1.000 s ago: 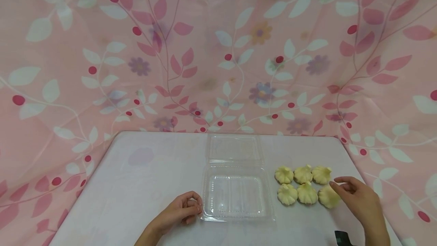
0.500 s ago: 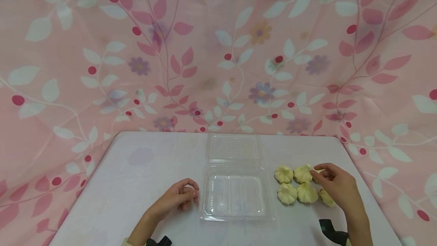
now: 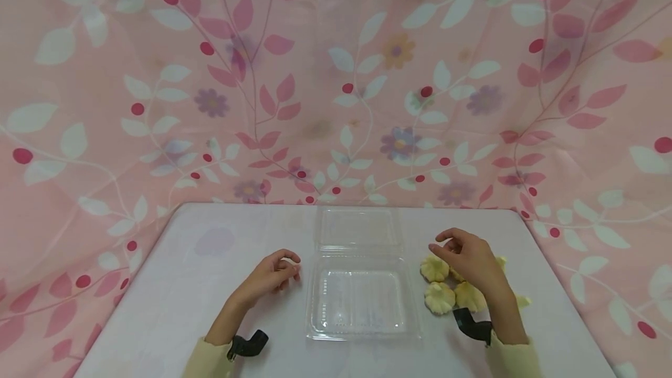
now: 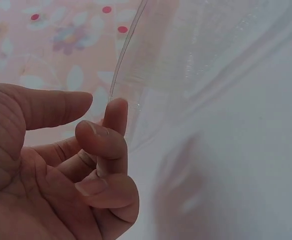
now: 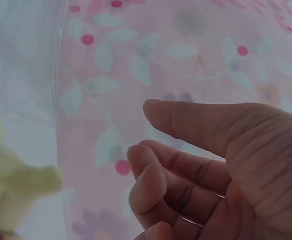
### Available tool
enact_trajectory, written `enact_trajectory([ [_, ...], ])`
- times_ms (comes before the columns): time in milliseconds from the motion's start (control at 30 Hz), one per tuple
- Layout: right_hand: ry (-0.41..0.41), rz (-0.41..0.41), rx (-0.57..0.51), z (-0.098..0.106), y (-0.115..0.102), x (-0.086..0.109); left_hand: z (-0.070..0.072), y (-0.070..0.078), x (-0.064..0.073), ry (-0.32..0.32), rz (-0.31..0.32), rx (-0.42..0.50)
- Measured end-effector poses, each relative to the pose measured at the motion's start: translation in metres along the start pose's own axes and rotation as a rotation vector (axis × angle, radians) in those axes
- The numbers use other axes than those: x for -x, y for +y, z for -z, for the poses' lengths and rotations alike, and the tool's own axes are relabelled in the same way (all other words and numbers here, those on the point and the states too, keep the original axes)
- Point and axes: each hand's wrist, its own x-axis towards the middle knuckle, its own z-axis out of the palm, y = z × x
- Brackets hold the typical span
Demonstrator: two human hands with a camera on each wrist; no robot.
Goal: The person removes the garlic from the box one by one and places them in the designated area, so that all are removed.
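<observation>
In the head view a clear plastic clamshell container [image 3: 362,331] lies mid-table, its lid [image 3: 359,229] folded back flat behind it. To its right are pale yellow garlic bulbs [image 3: 440,298], several in two rows. My right hand [image 3: 469,255] hovers over the back row and hides some of them; its fingers are loosely bent with nothing between them. A garlic bulb [image 5: 16,187] also shows at the left of the right wrist view, blurred. Left of the container, my left hand [image 3: 270,275] is raised just apart from it, fingers loosely curled and holding nothing.
The white table [image 3: 226,296] ends at a pink leaf-patterned cloth [image 3: 336,86] hanging behind and along both sides. Black camera mounts [image 3: 251,344] stick out from both wrists.
My right hand has moved left and away from me across the bulbs. My left hand has drawn off the container's left edge and moved slightly farther back.
</observation>
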Motion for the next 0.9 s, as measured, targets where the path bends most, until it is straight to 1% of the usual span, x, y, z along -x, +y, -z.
enact_trajectory([
  [67,-0.031,-0.006,0.002,-0.006,-0.003,-0.006,0.000,0.000,-0.005,0.013,0.005,-0.002],
  [233,-0.088,0.014,0.000,-0.021,-0.009,-0.016,-0.003,0.002,-0.017,0.059,0.011,-0.026],
  [367,-0.141,-0.005,0.003,-0.031,-0.017,-0.024,-0.006,0.007,-0.025,0.092,0.001,-0.037],
  [433,-0.169,-0.034,0.026,-0.034,-0.021,-0.027,-0.008,0.010,-0.028,0.109,0.005,-0.047],
  [600,-0.233,-0.095,0.134,-0.042,-0.029,-0.032,-0.011,0.017,-0.036,0.159,0.037,-0.046],
  [800,-0.260,-0.092,0.187,-0.050,-0.036,-0.037,-0.017,0.019,-0.046,0.192,0.037,-0.051],
  [900,-0.269,-0.102,0.215,-0.055,-0.038,-0.039,-0.021,0.020,-0.050,0.205,0.044,-0.051],
])
